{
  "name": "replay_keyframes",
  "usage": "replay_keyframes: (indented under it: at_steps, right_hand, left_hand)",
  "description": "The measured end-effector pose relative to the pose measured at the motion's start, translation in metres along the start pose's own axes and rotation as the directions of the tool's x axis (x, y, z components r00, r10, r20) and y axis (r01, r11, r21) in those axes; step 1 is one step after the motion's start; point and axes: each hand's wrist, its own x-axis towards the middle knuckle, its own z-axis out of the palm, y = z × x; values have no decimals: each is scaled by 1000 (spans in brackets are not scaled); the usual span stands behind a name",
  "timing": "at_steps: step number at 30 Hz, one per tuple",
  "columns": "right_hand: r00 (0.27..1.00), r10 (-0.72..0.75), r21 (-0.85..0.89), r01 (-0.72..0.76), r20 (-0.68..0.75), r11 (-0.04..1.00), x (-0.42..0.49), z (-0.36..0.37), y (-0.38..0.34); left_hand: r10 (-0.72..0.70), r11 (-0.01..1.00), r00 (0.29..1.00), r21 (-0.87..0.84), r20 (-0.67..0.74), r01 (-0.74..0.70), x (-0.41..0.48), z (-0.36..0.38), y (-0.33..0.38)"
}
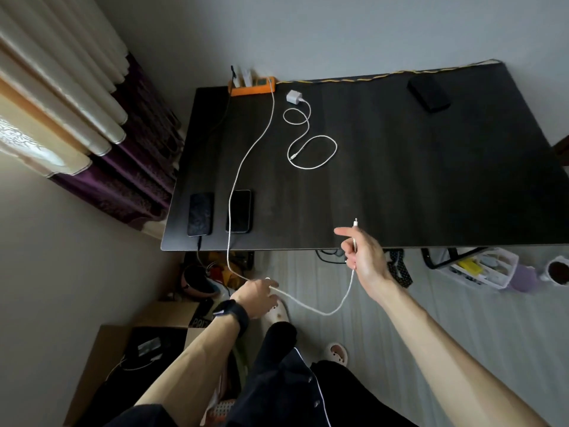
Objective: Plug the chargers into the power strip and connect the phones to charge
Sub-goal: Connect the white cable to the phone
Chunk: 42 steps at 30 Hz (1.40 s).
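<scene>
The right hand (pixel 365 260) holds the long white cable (pixel 246 155) just below its connector (pixel 356 223). The connector points up over the near edge of the table (pixel 400 186), and the index finger stretches out to the left. The left hand (pixel 257 295), with a black watch (pixel 232 315) on its wrist, is lower, in front of the table. Its fingers curl round the same cable, and a slack loop hangs between the two hands.

From the left hand the cable climbs onto the table, passes along the left edge of the right phone (pixel 239 211), and runs to the orange power strip (pixel 252 86) at the far left corner. The left phone (pixel 200 214) lies beside the right one, and a dark lead (pixel 198 243) leaves its near end. A white charger (pixel 292 96) and its coiled cable (pixel 312 143) lie loose just right of the strip.
</scene>
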Motion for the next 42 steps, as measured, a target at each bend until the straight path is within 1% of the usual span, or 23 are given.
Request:
replay_keyframes:
  at_steps: [5, 7, 10, 12, 15, 19, 22, 24, 25, 26, 27, 28, 29, 30, 31, 32, 33, 34, 35, 36, 38, 39, 42]
  right_hand:
    - [993, -40, -100, 52, 111, 994, -5, 45, 8]
    - [988, -51, -137, 71, 144, 988, -2, 62, 7]
    - [985, -8, -213, 45, 172, 976, 11, 91, 4]
    - [987, -2, -277, 47, 161, 960, 21, 106, 3]
    - [988, -24, -350, 77, 153, 934, 38, 125, 0]
    - [993, -59, -432, 99, 105, 897, 52, 141, -2]
    - [993, -76, -450, 108, 88, 887, 53, 146, -5]
    - [995, -83, -433, 100, 58, 896, 53, 149, -5]
    - [996, -86, -414, 94, 39, 905, 53, 150, -5]
    - [996, -89, -403, 90, 21, 911, 52, 151, -5]
    - [995, -96, -409, 89, 3, 908, 51, 150, -5]
    - [995, -102, -424, 88, -9, 901, 49, 149, -5]
    - [994, -110, -443, 94, -9, 892, 49, 148, -6]
    - [994, -108, -459, 94, -5, 884, 50, 147, -6]
    - [995, -103, -471, 86, -10, 878, 50, 144, -2]
    - [992, -122, -475, 102, -11, 874, 48, 141, -5]
    - [991, -130, -481, 106, -16, 870, 48, 138, -9]
    - [992, -124, -482, 92, -34, 871, 48, 136, -7]
    - [991, -123, -474, 87, -45, 876, 50, 133, -9]
    - [991, -127, -459, 89, -51, 884, 50, 131, -11]
    - [988, -141, -445, 101, -56, 890, 50, 124, -20]
    - [987, -146, -444, 103, -62, 890, 50, 120, -24]
    - [981, -176, -430, 124, -83, 894, 50, 109, -38]
  left_hand:
    - [-40, 979, 985, -202, -169, 5, 42, -47, 0]
    - [-62, 956, 979, -293, -193, 3, 62, -67, -4]
    - [-155, 910, 965, -412, -209, 57, 99, -93, -16]
    - [-216, 914, 942, -392, -258, 102, 120, -103, -25]
    - [-281, 937, 915, -291, -289, 195, 146, -115, -40]
    - [-293, 953, 922, -155, -253, 260, 169, -120, -50]
    - [-272, 962, 910, -64, -312, 266, 175, -120, -51]
    - [-278, 960, 909, -69, -310, 270, 179, -126, -48]
    - [-303, 953, 908, -106, -289, 284, 180, -131, -47]
    - [-339, 936, 905, -189, -258, 297, 180, -136, -46]
    - [-381, 896, 902, -323, -202, 306, 180, -143, -44]
    - [-401, 811, 908, -507, -122, 290, 179, -150, -43]
    - [-371, 649, 929, -719, -14, 249, 175, -159, -42]
    - [-270, 404, 956, -888, 115, 221, 171, -168, -41]
    - [-129, 194, 963, -946, 236, 258, 165, -171, -41]
    - [11, 70, 961, -959, 276, 275, 154, -180, -38]
    - [138, 7, 953, -962, 271, 272, 145, -186, -34]
    - [219, -33, 939, -960, 264, 277, 140, -189, -29]
    - [269, -53, 933, -963, 239, 263, 136, -193, -24]
    - [294, -83, 933, -966, 209, 243, 133, -195, -18]
    - [291, -152, 941, -963, 174, 225, 125, -199, -4]
    - [285, -164, 945, -963, 160, 213, 122, -201, 4]
    - [293, -131, 944, -972, 150, 195, 113, -205, 22]
